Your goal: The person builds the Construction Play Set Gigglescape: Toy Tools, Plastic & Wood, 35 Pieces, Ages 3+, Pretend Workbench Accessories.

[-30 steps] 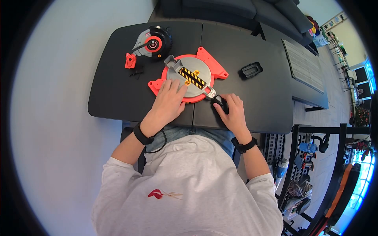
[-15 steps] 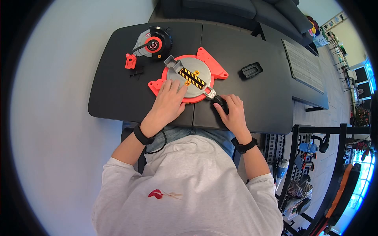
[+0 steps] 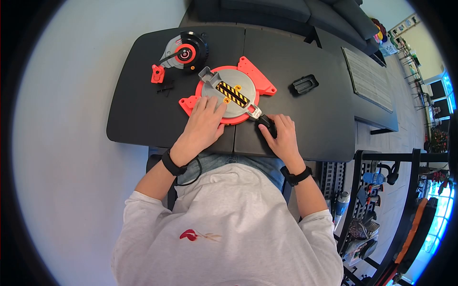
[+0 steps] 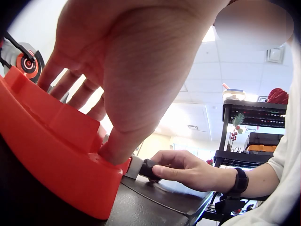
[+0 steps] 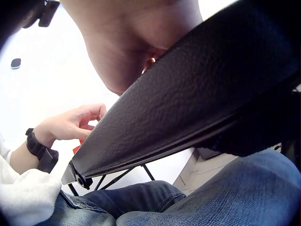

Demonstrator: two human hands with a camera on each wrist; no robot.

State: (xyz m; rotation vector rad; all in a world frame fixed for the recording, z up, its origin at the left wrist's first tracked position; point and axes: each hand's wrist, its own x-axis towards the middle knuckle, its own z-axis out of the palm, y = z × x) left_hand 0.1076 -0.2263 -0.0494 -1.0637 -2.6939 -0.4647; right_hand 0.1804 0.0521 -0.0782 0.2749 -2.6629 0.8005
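Observation:
A toy mitre saw base [image 3: 259, 82] with a red frame and a round grey turntable [image 3: 234, 77] lies before me on the table. My left hand [image 3: 205, 124] rests on its near left side, fingers laid straight over the turntable's edge. The left wrist view shows the thumb down on the red rim [image 4: 51, 127]. With thumb and fingers, my right hand [image 3: 283, 136] grips the black handle [image 3: 265, 123] joined to the turntable's grey arm [image 3: 255, 112]. In the right wrist view the table edge hides the right fingers.
A toy saw head [image 3: 187, 52] with a black guard and red clamp [image 3: 158, 74] lies at the far left. Small black pieces [image 3: 165, 88] sit below it. A black tray-like part [image 3: 304, 85] is on the right. The table [image 3: 324, 124] has a seam down its middle.

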